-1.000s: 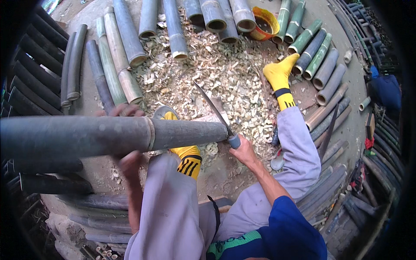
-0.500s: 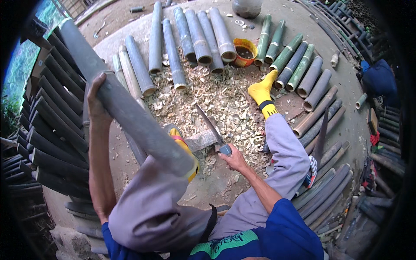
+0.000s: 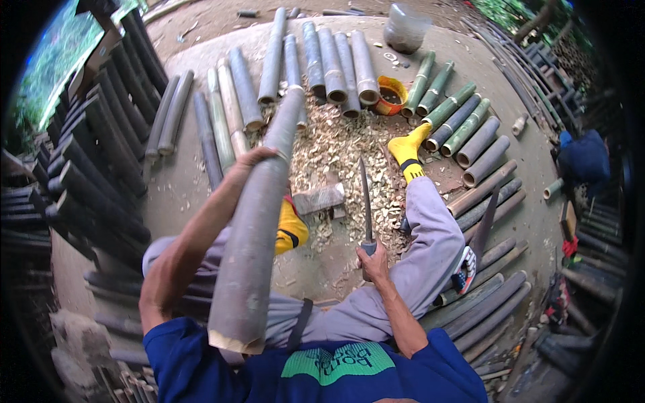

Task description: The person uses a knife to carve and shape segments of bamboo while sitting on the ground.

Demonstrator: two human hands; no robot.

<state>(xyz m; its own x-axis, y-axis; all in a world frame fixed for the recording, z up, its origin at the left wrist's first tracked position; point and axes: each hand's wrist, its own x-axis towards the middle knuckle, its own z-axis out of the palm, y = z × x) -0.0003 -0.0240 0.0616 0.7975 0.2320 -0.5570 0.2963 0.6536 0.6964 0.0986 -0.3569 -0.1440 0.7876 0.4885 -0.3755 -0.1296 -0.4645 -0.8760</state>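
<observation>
My left hand point(image 3: 256, 158) is wrapped round a thick grey bamboo section point(image 3: 252, 248). The bamboo slants over my left leg, its pale cut end close to my chest and its other end pointing away over the shavings. In my right hand point(image 3: 375, 260) is a long, narrow-bladed knife point(image 3: 366, 201), gripped by its dark handle with the tip pointing away from me. The knife is apart from the bamboo. Between my feet, near my yellow-socked left foot point(image 3: 290, 228), lies a wooden block point(image 3: 320, 199).
Pale bamboo shavings point(image 3: 336, 148) cover the ground ahead. Cut bamboo sections point(image 3: 332, 70) fan round them, with green ones point(image 3: 450, 104) at right. An orange-yellow bowl point(image 3: 390, 97) and a cloudy plastic container point(image 3: 406, 30) stand at the back. Dark bamboo point(image 3: 114, 114) is stacked at left.
The bamboo has swung from far left to lie lengthwise before me, its near end now by my chest. The knife has turned from slanting left to pointing straight ahead. My view has shifted slightly.
</observation>
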